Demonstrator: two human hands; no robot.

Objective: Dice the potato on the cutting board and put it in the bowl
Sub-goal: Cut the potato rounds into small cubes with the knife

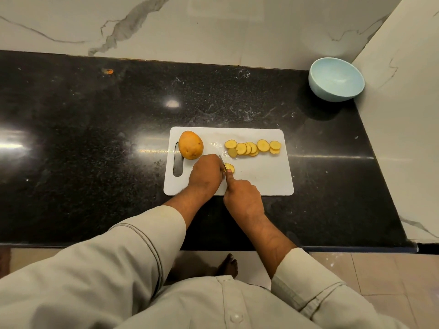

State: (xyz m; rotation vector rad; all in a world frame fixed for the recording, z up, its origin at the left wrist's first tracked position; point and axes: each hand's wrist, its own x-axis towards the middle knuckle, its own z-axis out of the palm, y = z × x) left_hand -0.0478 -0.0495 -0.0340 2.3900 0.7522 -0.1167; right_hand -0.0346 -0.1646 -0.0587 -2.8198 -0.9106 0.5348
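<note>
Potato slice (229, 167) on cutting board (261, 179), your left hand (206, 173) fingers curled over it, your right hand (242, 197) fingers grasping knife (222, 162), bowl (336, 83) well apart from board.

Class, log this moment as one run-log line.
left hand steadies potato piece | right hand grips knife, cutting | slices on board | bowl empty

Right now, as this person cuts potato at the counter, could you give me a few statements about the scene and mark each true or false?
1. The bowl already holds potato pieces. False: it looks empty.
2. A whole potato sits on the cutting board near its handle slot. True.
3. The right hand grips the knife. True.
4. The potato slices lie on the dark counter. False: they lie on the board.
5. The left hand rests on the bowl. False: it is on the board beside the blade.
</note>
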